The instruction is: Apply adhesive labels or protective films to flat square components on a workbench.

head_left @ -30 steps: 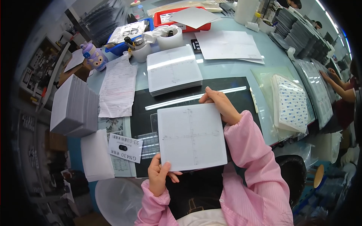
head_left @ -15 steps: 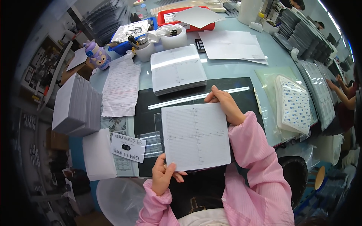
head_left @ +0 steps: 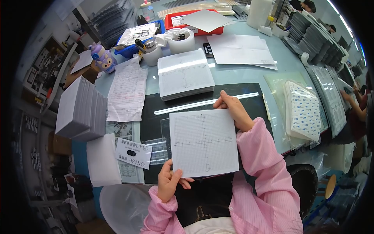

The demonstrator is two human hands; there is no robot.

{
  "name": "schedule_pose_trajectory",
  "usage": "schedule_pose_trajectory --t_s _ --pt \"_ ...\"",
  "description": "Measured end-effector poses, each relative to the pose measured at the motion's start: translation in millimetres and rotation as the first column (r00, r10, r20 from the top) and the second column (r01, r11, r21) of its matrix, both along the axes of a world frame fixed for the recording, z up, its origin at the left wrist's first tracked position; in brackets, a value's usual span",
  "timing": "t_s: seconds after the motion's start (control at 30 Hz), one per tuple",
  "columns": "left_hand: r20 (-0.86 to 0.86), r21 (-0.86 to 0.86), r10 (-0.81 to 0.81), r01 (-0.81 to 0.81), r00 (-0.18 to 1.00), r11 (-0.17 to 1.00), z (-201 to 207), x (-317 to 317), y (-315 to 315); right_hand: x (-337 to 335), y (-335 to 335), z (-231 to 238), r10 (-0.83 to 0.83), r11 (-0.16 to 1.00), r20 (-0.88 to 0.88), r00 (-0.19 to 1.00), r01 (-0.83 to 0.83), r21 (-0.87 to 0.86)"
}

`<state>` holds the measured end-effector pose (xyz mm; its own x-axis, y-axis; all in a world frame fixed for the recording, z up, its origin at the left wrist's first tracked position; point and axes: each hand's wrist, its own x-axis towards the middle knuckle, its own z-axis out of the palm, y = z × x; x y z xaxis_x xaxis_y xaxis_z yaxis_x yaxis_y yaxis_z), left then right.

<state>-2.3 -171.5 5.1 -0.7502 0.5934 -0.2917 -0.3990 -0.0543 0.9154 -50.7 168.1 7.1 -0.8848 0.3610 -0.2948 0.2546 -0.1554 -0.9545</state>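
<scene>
A square white panel (head_left: 204, 156) printed with a fine grid and two crossed axes is held nearly level over the table's near edge. My left hand (head_left: 170, 182) pinches its lower left corner, the thumb on top and the fingers beneath. Around the upper right corner curls my right hand (head_left: 236, 111), its palm along the right side and some fingers hidden. Just beyond lies a stack of similar grid panels (head_left: 186, 78). Between the stack and the held panel shows a black mat (head_left: 243, 90), with the edge of a clear sheet visible beside the held panel.
To the left are a tall stack of white panels (head_left: 73, 107), a creased printed paper (head_left: 126, 91), a white card (head_left: 133, 153) and a purple bottle (head_left: 103, 58). White tubs (head_left: 183, 43) and a red tray (head_left: 170, 21) stand behind. Bagged patterned sheets (head_left: 303, 111) lie right; a co-worker's hand (head_left: 346, 97) is beyond.
The view has shifted slightly. The held panel tilts a little differently, and its grid shows more evenly. Both hands keep their places on it. The co-worker's hands at far right have moved.
</scene>
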Motion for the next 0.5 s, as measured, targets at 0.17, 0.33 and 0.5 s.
schedule_pose_trajectory --t_s 0.17,0.33,0.5 --pt "0.019 0.006 -0.005 0.005 1.000 1.000 -0.5 -0.9 -1.4 0.3 1.0 1.3 0.018 1.000 -0.008 1.000 -0.018 -0.001" --pt "0.034 0.017 -0.017 0.017 0.999 1.000 -1.9 -1.4 -2.3 -0.5 -0.4 2.5 0.018 0.999 -0.010 1.000 -0.017 0.034" --pt "0.036 0.024 -0.054 0.053 0.998 0.998 -0.4 -2.0 -1.6 -1.3 -2.7 -0.4 0.041 0.992 -0.050 0.998 -0.035 0.120"
